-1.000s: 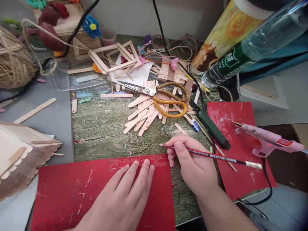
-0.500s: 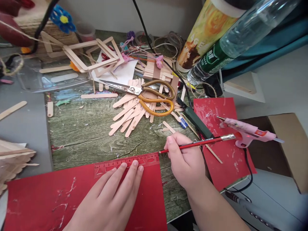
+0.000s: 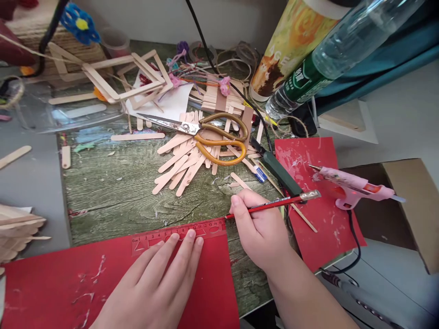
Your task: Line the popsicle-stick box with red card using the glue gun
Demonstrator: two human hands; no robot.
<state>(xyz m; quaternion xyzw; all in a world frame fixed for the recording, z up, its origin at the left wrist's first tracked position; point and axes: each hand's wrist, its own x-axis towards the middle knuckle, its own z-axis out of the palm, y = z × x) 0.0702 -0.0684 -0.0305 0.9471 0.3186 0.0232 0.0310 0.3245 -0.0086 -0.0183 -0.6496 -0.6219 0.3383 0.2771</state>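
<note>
My left hand (image 3: 157,278) lies flat with fingers stretched out, its fingertips pressing a clear plastic ruler (image 3: 212,229) onto a red sheet (image 3: 44,283). The ruler runs along the sheet's far edge. My right hand (image 3: 259,228) pinches a red pencil (image 3: 274,204), eraser end pointing right. The pencil's tip is at the ruler's right end, by the corner of the red sheet. Dried glue strands mark the left part of the sheet.
Beyond my hands are scissors (image 3: 219,138) on a pile of craft sticks (image 3: 178,171), a blue eraser (image 3: 259,174) and a dark green-handled tool (image 3: 281,173). A pink glue gun (image 3: 353,183) rests at right over another red sheet (image 3: 308,153). A water bottle (image 3: 305,82) stands behind.
The pencil's eraser end has swung left and the pencil stands steeper toward me, its tip still by the ruler's end. The left hand keeps its place on the ruler. The view has shifted slightly.
</note>
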